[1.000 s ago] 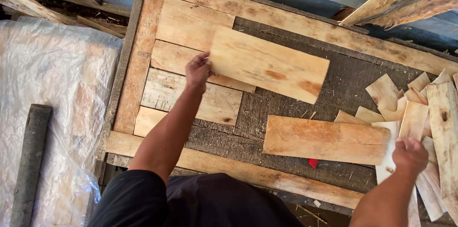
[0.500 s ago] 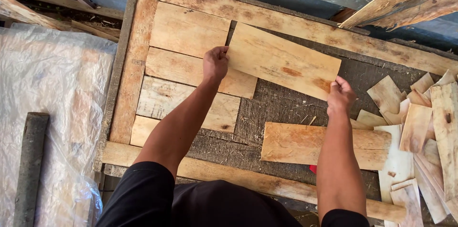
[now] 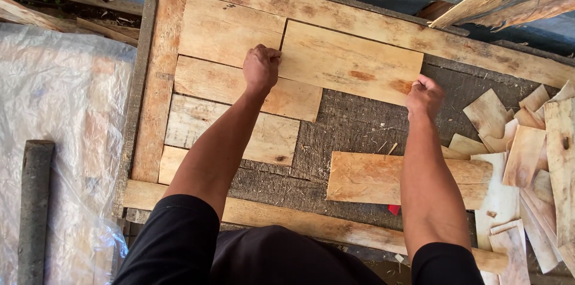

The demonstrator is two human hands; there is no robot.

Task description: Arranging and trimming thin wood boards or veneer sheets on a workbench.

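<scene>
Down flat goes the plank (image 3: pixel 350 62) now; left hand (image 3: pixel 261 67) fisted at its corner, right hand (image 3: pixel 424 94) curled on its edge, above the dark desk (image 3: pixel 359 123).

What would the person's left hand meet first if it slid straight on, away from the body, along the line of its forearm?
Probably the long pale wooden rail along the frame's far edge. The left hand rests at the seam between two flat pale wooden boards; it would cross those first, though depth is hard to judge.
</scene>
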